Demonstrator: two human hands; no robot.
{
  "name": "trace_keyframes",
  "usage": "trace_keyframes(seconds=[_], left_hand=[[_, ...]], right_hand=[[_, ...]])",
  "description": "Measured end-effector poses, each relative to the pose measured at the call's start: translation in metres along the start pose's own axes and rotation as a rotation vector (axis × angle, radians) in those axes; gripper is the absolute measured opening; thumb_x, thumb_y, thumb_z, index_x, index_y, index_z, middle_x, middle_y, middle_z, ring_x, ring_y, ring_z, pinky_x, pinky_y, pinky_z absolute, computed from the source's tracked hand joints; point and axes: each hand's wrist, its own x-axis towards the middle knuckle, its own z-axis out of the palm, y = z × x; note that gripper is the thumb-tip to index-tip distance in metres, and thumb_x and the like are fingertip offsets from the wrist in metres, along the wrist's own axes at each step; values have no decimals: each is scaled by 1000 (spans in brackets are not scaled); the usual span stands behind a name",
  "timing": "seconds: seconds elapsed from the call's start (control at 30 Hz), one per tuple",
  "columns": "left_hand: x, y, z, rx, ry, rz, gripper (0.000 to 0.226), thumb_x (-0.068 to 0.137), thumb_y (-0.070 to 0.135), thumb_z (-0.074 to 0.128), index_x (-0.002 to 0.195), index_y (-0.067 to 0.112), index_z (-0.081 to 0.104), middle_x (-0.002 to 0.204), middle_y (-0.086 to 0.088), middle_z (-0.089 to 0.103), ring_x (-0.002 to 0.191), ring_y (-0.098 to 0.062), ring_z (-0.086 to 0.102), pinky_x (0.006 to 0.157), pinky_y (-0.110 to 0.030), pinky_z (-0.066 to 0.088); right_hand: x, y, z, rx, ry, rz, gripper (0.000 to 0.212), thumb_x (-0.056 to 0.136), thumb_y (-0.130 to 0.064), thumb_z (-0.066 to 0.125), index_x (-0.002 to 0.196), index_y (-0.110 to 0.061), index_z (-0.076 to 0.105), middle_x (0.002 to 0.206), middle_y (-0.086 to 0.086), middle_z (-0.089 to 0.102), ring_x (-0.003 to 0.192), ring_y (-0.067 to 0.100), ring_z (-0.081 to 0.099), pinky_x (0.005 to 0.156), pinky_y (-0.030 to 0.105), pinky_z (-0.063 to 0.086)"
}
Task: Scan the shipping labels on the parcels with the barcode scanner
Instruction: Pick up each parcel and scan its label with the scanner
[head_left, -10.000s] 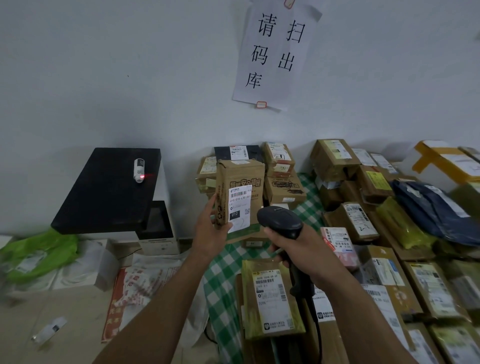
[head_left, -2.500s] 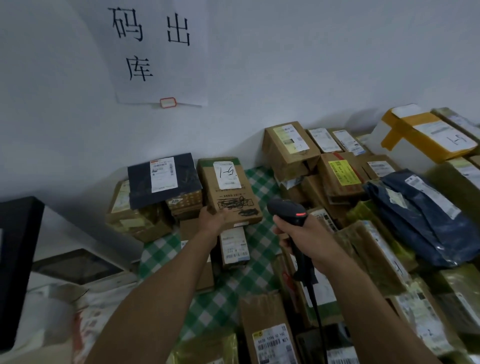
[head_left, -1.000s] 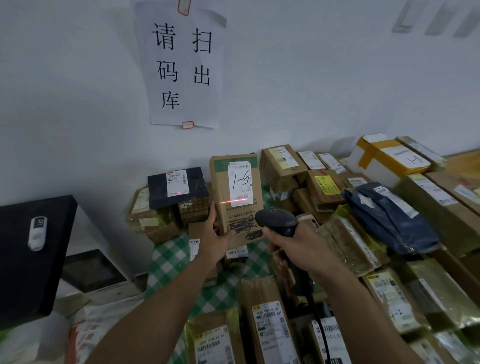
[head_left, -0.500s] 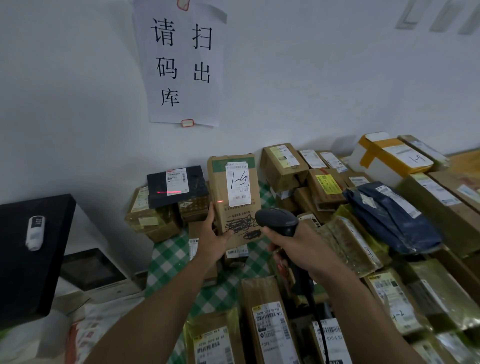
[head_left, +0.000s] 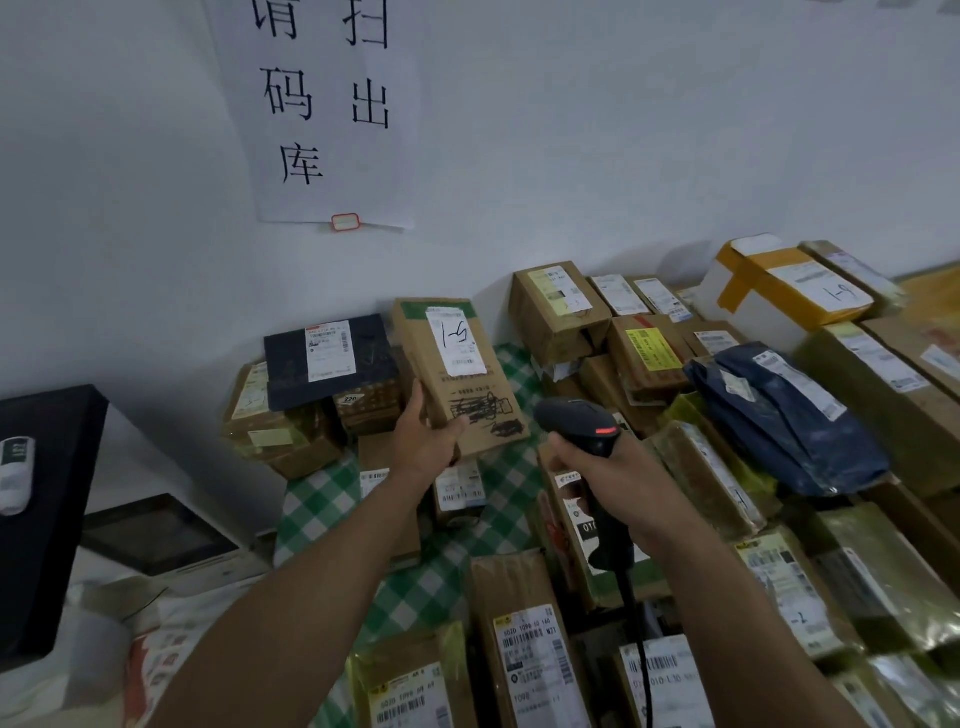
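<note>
Mostly brown corrugated cardboard parcels (head_left: 558, 306), several glossy with yellowish tape, heaped on a counter (head_left: 317, 499) under green-and-white checked cloth; one crinkled navy poly mailer (head_left: 779, 415) at right. Left hand (head_left: 426, 441), arm outstretched, grips the lower left corner of an oblong kraft box (head_left: 467, 395), held tilted, thumb on its front; its white label (head_left: 457, 340) faces the camera, handwritten mark above small print. Right hand (head_left: 618, 483) wraps the handle of a smooth black barcode scanner (head_left: 576, 423), head just beside the box's lower right corner, red light lit.
</note>
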Motion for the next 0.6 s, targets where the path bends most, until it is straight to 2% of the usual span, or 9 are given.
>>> trace_keyframes(seconds=[0.1, 0.2, 0.33, 0.5, 0.6], left_hand=[[22, 12, 18, 70, -9, 4, 91, 90, 24, 79, 163, 37, 24, 139, 4, 64, 130, -21, 58, 110, -49, 50], [40, 24, 38, 123, -22, 37, 85, 91, 23, 78, 161, 35, 31, 137, 5, 65, 127, -19, 60, 108, -40, 50], [62, 22, 62, 179, -83, 3, 81, 92, 27, 76, 160, 33, 33, 139, 2, 64, 125, -22, 62, 102, -38, 53], [76, 8, 86, 275, -179, -68, 51, 96, 31, 71, 143, 18, 55, 134, -6, 66, 121, -27, 63, 104, -41, 52], [80, 1, 92, 369, -223, -83, 40, 101, 39, 64, 128, 10, 66, 125, -10, 70, 110, -27, 65, 92, -32, 51]], right_hand=[[10, 6, -5, 17, 12, 32, 24, 101, -27, 68, 121, -38, 65, 95, 6, 76, 65, 14, 67, 59, 25, 54], [21, 14, -8, 18, 23, 59, 22, 101, -28, 69, 119, -40, 65, 94, 2, 75, 66, 12, 68, 63, 29, 54], [34, 25, -6, 11, 31, 75, 20, 101, -29, 69, 116, -41, 66, 94, -1, 74, 74, 13, 67, 64, 26, 52], [48, 38, -6, 22, 20, 128, 19, 101, -28, 69, 117, -38, 67, 101, -2, 73, 77, 8, 67, 65, 23, 51], [55, 43, -6, 35, 16, 138, 16, 101, -27, 68, 111, -40, 68, 98, -3, 73, 74, 6, 66, 64, 22, 50]])
